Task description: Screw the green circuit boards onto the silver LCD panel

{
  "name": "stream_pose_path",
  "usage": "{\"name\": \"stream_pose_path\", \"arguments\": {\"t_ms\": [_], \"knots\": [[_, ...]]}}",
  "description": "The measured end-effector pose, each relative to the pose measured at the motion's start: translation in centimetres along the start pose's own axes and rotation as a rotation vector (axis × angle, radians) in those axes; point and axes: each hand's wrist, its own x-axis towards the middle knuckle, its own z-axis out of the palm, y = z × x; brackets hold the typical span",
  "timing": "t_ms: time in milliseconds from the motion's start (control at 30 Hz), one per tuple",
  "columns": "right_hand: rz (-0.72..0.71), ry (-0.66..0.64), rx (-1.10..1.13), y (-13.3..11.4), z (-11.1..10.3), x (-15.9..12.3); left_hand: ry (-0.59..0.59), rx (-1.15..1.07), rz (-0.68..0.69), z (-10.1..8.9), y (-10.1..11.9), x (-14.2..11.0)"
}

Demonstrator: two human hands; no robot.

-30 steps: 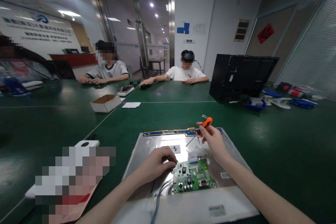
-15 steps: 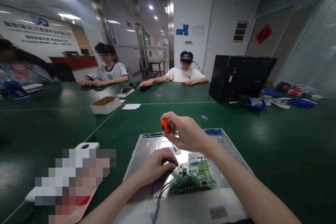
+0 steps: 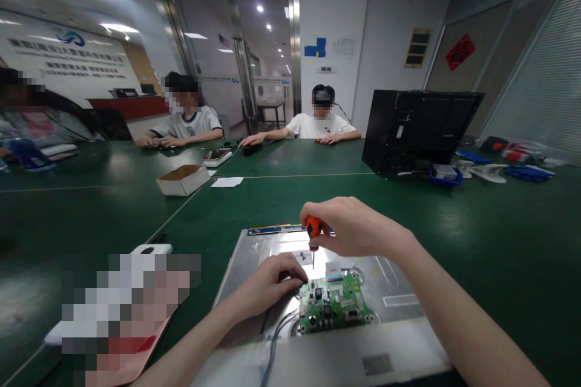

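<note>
In my right hand [image 3: 354,227] is a screwdriver [image 3: 314,227] with an orange and black handle, gripped between thumb and fingers. Its thin shaft points down, nearly upright, just above the top left part of a green circuit board [image 3: 333,305]. My left hand [image 3: 279,278] rests at that board's top left corner, fingers bent and tips close together; anything small between them is hidden. Beneath lies a silver metal panel [image 3: 247,263], with a blue strip [image 3: 272,230] along its far edge. Dark cables [image 3: 273,344] run from the board's left side towards me.
A black monitor housing [image 3: 420,133] stands at the back right beside a blue tray [image 3: 445,176]. An open cardboard box [image 3: 183,181] and a white paper [image 3: 227,182] lie further left. Several people sit across the green table [image 3: 281,196]. A partly blurred white item [image 3: 157,249] lies left.
My right hand has moved right and slightly nearer, bringing the screwdriver from a slant to nearly upright. My left hand has stayed at the board's corner.
</note>
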Motion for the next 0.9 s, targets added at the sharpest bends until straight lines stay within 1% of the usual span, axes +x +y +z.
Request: {"name": "stream_pose_path", "arguments": {"t_ms": [267,433,567,733,900], "knots": [[-0.049,-0.016,-0.009,-0.9,0.7,0.2,0.040,-0.020,-0.033,0.2,0.1,-0.1],[-0.086,-0.028,-0.010,-1.5,1.1,0.4,0.049,0.027,-0.077,0.2,0.2,0.0],[-0.095,-0.020,-0.001,-1.5,1.1,0.4,0.058,0.028,-0.083,0.1,0.3,0.0],[-0.081,-0.015,0.013,-1.3,1.1,0.4,0.036,-0.011,-0.063,0.0,0.1,-0.1],[-0.113,-0.031,0.039,-1.2,1.4,0.5,0.008,-0.015,-0.040,-0.1,0.2,-0.2]]}}
